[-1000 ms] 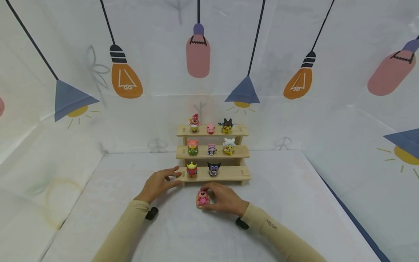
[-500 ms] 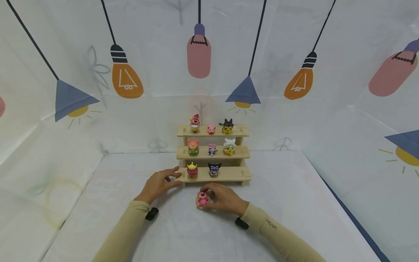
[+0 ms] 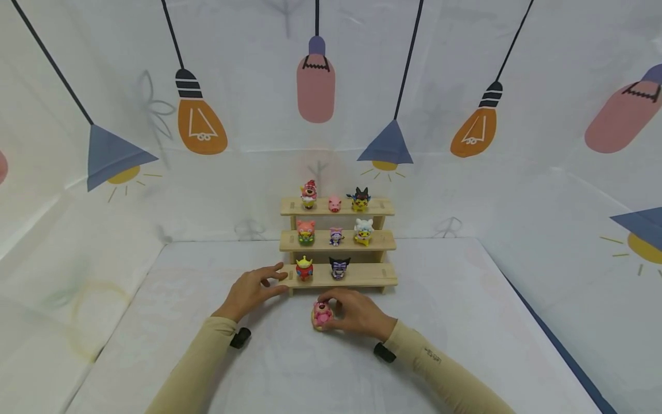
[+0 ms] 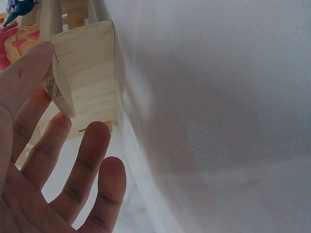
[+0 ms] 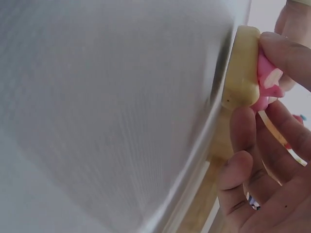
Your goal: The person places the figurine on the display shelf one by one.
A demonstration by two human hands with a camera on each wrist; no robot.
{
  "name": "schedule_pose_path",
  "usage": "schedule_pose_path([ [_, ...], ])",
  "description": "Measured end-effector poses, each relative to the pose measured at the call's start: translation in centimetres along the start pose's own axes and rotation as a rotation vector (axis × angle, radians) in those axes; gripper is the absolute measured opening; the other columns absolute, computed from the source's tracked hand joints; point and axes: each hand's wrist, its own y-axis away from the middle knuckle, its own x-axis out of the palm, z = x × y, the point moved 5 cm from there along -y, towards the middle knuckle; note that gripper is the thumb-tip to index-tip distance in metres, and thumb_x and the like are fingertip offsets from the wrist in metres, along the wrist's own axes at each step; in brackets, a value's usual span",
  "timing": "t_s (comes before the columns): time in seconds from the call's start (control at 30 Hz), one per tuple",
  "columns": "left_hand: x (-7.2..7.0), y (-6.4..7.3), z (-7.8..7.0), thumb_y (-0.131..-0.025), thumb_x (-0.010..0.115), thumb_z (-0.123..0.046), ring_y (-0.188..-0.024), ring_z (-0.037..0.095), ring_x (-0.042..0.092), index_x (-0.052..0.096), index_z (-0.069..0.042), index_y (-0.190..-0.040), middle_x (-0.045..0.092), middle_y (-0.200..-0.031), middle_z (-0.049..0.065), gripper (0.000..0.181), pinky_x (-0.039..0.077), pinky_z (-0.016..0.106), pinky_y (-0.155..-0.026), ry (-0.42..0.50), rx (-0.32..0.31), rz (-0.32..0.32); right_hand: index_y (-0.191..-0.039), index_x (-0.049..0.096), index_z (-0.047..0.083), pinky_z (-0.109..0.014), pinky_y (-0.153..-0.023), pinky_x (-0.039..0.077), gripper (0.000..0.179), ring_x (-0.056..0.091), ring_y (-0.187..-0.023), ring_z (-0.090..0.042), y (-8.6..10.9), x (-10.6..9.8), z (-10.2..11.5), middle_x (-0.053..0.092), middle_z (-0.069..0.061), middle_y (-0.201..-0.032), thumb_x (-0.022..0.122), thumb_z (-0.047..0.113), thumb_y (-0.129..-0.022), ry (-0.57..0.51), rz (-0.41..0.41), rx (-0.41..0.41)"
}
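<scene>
My right hand point(image 3: 358, 313) pinches a small pink bear figurine point(image 3: 323, 313) with a yellow base, just in front of a three-tier wooden display shelf point(image 3: 367, 279). Thumb and fingertips hold the figurine's edges in the right wrist view, its yellow base point(image 5: 241, 68) close to the white tabletop; whether it touches is unclear. At the shelf's lower left end is my left hand point(image 3: 248, 292). In the left wrist view its thumb and index finger grip the plank end point(image 4: 60, 92), the other fingers loosely spread. A waffle-patterned side of the figurine point(image 4: 22, 41) shows there.
A red-clad green figurine point(image 3: 304, 269) and a black-eared one point(image 3: 339, 268) stand on the bottom tier, its right part bare. The middle and top tiers hold several more figurines. A white tabletop point(image 3: 439, 322) meets a wall cloth printed with lamps behind.
The whole head view has shifted very slightly. Both hands keep their places, the right one still holding the bear figurine and the left one at the shelf end.
</scene>
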Motion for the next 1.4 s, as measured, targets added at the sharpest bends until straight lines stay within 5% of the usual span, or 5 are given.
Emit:
schedule_pose_path([
  [0.73, -0.1, 0.1, -0.2, -0.089, 0.079, -0.039, -0.084, 0.009, 0.062, 0.075, -0.02, -0.122, 0.055, -0.147, -0.005, 0.039, 0.049, 0.03, -0.065, 0.009, -0.002, 0.0, -0.133, 0.063, 0.02, -0.032, -0.071, 0.054, 0.06, 0.061, -0.084, -0.009, 3.4, -4.3, -1.7, 0.064, 0.013, -0.119, 0.088, 0.035, -0.081, -0.011, -0.135, -0.076],
  [1.1, 0.0, 0.0, -0.1, -0.089, 0.08, -0.038, -0.082, 0.009, 0.061, 0.075, -0.02, -0.122, 0.056, -0.147, -0.005, 0.038, 0.048, 0.03, -0.065, 0.012, -0.005, -0.006, -0.134, 0.062, 0.017, -0.031, -0.075, 0.053, 0.056, 0.063, -0.087, -0.01, 3.8, -7.6, -3.5, 0.066, 0.006, -0.121, 0.085, 0.027, -0.084, 0.019, -0.207, -0.042],
  [1.4, 0.0, 0.1, -0.1, -0.089, 0.079, -0.038, -0.084, 0.009, 0.062, 0.075, -0.02, -0.123, 0.055, -0.147, -0.005, 0.039, 0.049, 0.03, -0.065, 0.012, -0.005, -0.002, -0.137, 0.06, 0.014, -0.041, -0.077, 0.055, 0.054, 0.064, -0.088, -0.013, 3.4, -8.6, -5.6, 0.067, 0.001, -0.118, 0.082, 0.024, -0.088, -0.045, -0.174, 0.06],
])
